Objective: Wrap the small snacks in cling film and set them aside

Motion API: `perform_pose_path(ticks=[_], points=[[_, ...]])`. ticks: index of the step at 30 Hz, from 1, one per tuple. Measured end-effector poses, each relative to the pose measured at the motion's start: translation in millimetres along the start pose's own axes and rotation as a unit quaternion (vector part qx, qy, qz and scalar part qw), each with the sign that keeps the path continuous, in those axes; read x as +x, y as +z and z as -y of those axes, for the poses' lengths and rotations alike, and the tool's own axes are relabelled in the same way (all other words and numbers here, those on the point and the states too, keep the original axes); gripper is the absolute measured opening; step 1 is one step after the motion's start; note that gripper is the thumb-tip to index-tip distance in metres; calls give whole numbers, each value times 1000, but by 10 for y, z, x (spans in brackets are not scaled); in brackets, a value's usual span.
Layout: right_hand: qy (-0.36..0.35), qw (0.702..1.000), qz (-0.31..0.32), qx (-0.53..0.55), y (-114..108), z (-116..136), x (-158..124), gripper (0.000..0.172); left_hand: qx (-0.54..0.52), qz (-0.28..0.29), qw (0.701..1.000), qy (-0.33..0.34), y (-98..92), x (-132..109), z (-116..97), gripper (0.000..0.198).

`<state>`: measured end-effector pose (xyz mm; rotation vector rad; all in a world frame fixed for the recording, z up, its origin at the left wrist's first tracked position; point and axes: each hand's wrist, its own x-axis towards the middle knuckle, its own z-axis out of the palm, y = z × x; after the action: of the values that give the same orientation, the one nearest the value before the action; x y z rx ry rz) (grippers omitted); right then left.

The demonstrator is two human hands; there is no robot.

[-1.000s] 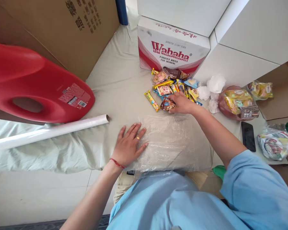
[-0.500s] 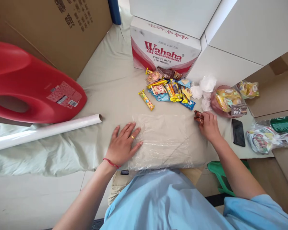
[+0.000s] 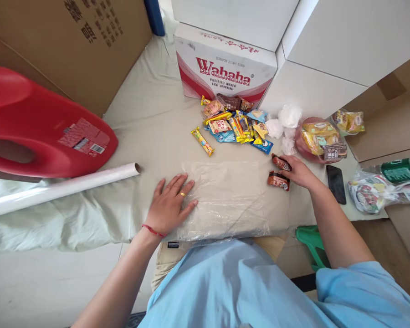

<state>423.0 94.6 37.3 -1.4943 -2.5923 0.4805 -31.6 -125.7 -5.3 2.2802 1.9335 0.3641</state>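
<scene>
My left hand (image 3: 169, 204) lies flat with its fingers stretched out, at the left edge of a sheet of clear plastic film (image 3: 225, 200) spread over the table. At the film's upper right, my right hand (image 3: 299, 172) has its fingers closed on a small brown snack packet (image 3: 280, 161). A second reddish-brown snack packet (image 3: 278, 180) rests on the cloth just below those fingertips. Beyond the film is a pile of wrapped snacks (image 3: 241, 125), and one yellow snack bar (image 3: 202, 141) lies apart to the pile's left.
A red jug (image 3: 51, 132) and a white roll (image 3: 64, 189) lie at left, near a large cardboard box (image 3: 89, 59). A Wahaha carton (image 3: 225, 68) stands behind the pile. White crumpled bags (image 3: 289, 116), a pink bowl (image 3: 299, 136) of snacks and a phone (image 3: 335, 184) sit at right.
The two brown packets were together in my right hand; now they are apart, the lower one on the table. My left hand stays flat on the film's edge. The camera view has shifted slightly.
</scene>
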Motion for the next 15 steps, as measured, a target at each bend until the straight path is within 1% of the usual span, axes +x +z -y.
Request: perform_pose_path(ticks=[3, 5, 8, 11, 13, 15], points=[[27, 999, 14, -24, -10, -45, 94, 59, -10, 3, 1000, -2, 2, -6, 7, 59], [53, 998, 20, -15, -59, -62, 55, 59, -15, 1, 1000, -5, 2, -9, 10, 59], [81, 995, 12, 55, -158, -54, -127, 63, -16, -2, 1000, -6, -3, -9, 12, 58], [76, 991, -7, 109, -194, 40, -370, 71, -18, -3, 1000, -3, -10, -7, 10, 57], [57, 994, 7, 87, -151, 148, -504, 71, -21, -4, 1000, -3, -13, -6, 10, 57], [44, 998, 24, 32, -73, 258, -592, 71, -25, -5, 1000, -5, -15, -6, 8, 56]])
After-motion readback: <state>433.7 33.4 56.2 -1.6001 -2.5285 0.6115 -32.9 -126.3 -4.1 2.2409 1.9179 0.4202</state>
